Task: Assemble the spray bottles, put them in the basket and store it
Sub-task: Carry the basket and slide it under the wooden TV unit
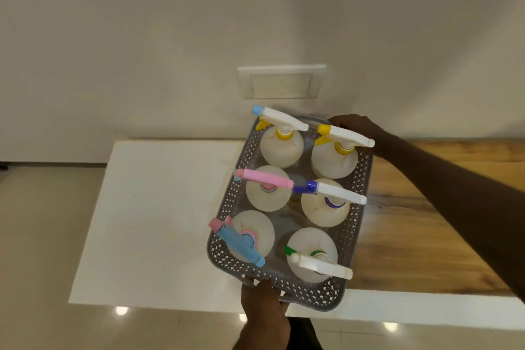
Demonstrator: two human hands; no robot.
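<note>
A grey perforated basket [358, 204] is held above the table, tilted a little. Inside stand several cream spray bottles, each with a trigger head: white with a blue tip [279, 118], white with a yellow tip [345, 136], a pink one [264, 178], white with a blue nozzle [331, 192], a blue one with a pink tip [237, 240] and white with green [321, 264]. My left hand [264, 310] grips the basket's near rim from below. My right hand [356, 125] holds the far rim, partly hidden behind the yellow-tipped head.
Beneath the basket the table is white [159, 216] on the left and wood-grained [420, 236] on the right. A white wall plate [281, 82] sits on the wall behind. Glossy tiled floor [42, 236] lies to the left and in front.
</note>
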